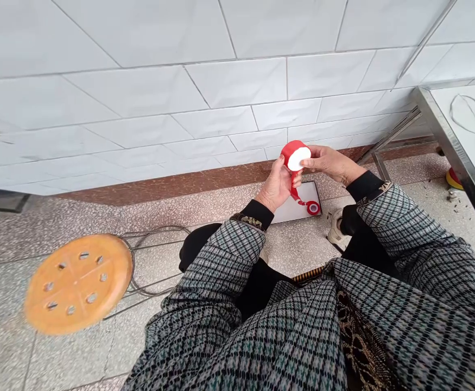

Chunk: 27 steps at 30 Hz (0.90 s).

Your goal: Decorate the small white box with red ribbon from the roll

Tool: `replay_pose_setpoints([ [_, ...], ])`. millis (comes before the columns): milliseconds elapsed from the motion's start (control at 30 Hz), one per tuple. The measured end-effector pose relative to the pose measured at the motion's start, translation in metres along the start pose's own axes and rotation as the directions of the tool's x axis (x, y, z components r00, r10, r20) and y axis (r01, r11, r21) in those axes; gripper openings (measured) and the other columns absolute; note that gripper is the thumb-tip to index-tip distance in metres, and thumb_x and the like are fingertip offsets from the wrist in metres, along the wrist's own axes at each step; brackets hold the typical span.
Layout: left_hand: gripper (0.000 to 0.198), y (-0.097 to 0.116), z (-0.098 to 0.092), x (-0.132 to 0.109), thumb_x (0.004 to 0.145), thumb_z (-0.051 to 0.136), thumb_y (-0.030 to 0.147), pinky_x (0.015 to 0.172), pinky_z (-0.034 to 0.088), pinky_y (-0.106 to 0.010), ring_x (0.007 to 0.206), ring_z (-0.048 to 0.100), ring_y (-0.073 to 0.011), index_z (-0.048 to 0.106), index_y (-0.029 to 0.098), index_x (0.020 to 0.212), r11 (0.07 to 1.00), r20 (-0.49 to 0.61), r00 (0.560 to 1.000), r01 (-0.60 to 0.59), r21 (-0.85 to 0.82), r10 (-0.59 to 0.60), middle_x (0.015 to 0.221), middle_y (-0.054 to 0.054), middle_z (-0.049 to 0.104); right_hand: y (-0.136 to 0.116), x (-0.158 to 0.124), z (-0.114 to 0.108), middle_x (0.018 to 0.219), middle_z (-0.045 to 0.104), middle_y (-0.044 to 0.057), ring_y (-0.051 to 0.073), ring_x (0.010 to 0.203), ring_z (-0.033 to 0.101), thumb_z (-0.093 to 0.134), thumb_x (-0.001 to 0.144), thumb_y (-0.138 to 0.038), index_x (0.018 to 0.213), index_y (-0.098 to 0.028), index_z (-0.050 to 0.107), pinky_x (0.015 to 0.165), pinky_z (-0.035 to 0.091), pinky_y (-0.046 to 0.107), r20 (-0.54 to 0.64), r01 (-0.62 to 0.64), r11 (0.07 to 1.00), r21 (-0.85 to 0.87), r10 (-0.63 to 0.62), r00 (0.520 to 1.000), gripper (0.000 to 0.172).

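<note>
Both my hands hold a short round piece (299, 158) with a white flat face and a red side. My left hand (274, 185) is closed around its lower left edge. My right hand (330, 163) grips it from the right, thumb pressed on the white face. From under the round piece a twisted red strip hangs down to a small roll of red tape (312, 207). The roll appears over a pale, dark-edged panel (302, 196) lower down. The fingers behind the round piece are partly hidden.
An orange round stool (76, 282) with holes and thin metal legs is at the left. A metal-framed table (457, 138) with a coiled wire (471, 111) stands at the right. White tiled wall (237, 81) rises in front. A yellow-and-red object (453, 179) lies on the floor.
</note>
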<state>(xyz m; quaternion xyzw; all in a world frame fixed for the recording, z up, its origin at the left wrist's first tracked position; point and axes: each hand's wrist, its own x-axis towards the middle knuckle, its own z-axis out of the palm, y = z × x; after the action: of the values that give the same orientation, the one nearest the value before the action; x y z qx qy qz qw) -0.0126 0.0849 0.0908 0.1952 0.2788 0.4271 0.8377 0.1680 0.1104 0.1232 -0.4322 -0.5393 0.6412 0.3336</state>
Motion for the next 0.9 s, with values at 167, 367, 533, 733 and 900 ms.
replay_pose_setpoints([
  [167,0.053,-0.002,0.006,-0.002,0.094,0.059,0.069,0.051,0.038,-0.023,0.055,0.044,-0.0096,0.066,0.016,0.090,0.999,0.012,1.000,-0.017,-0.049,0.018,0.066,-0.001,0.053,0.009,0.001,0.014,0.077,0.068,-0.001,0.011,0.064,0.053,0.099,0.059,-0.052,0.090,-0.019,0.072,0.061,0.044,0.025,-0.037,0.009,0.985,0.171,-0.003,0.999,0.053],
  [367,0.052,-0.006,0.004,0.001,0.092,0.062,0.068,0.054,0.038,-0.026,0.056,0.046,-0.0108,0.069,0.017,0.092,0.999,0.027,0.999,-0.042,-0.026,0.043,0.068,-0.002,0.060,0.006,0.001,0.015,0.081,0.073,0.002,0.016,0.073,0.063,0.098,0.060,-0.057,0.090,-0.018,0.074,0.073,0.053,0.032,-0.065,0.039,0.987,0.155,-0.029,0.997,0.055],
  [533,0.029,-0.004,-0.008,0.002,0.085,0.081,0.041,0.058,0.038,-0.024,0.059,0.049,-0.0093,0.077,0.013,0.091,0.993,0.045,0.997,-0.066,0.094,0.062,0.068,-0.002,0.061,-0.009,0.000,-0.006,0.091,0.077,0.005,0.020,0.090,0.068,0.098,0.061,-0.058,0.094,-0.016,0.077,0.090,0.054,0.036,-0.076,0.126,0.987,0.104,-0.119,0.990,0.057],
  [733,0.040,-0.001,-0.014,0.002,0.071,0.093,0.041,0.058,0.030,-0.022,0.057,0.037,-0.0058,0.082,0.012,0.096,0.961,0.228,0.974,-0.046,0.273,-0.018,0.063,0.006,0.046,-0.016,-0.003,-0.015,0.089,0.077,0.006,0.021,0.091,0.069,0.098,0.059,-0.061,0.093,-0.015,0.076,0.089,0.056,0.037,-0.066,0.119,0.989,0.086,-0.113,0.991,0.061],
  [900,0.033,-0.006,-0.013,0.004,0.071,0.093,0.039,0.078,0.043,-0.026,0.079,0.057,-0.0103,0.081,0.016,0.091,0.913,0.235,0.970,-0.153,0.379,0.064,0.086,-0.002,0.071,-0.014,-0.006,-0.014,0.083,0.075,0.004,0.019,0.085,0.069,0.097,0.062,-0.061,0.091,-0.017,0.075,0.083,0.057,0.034,-0.006,0.108,0.992,0.063,-0.107,0.994,0.057],
])
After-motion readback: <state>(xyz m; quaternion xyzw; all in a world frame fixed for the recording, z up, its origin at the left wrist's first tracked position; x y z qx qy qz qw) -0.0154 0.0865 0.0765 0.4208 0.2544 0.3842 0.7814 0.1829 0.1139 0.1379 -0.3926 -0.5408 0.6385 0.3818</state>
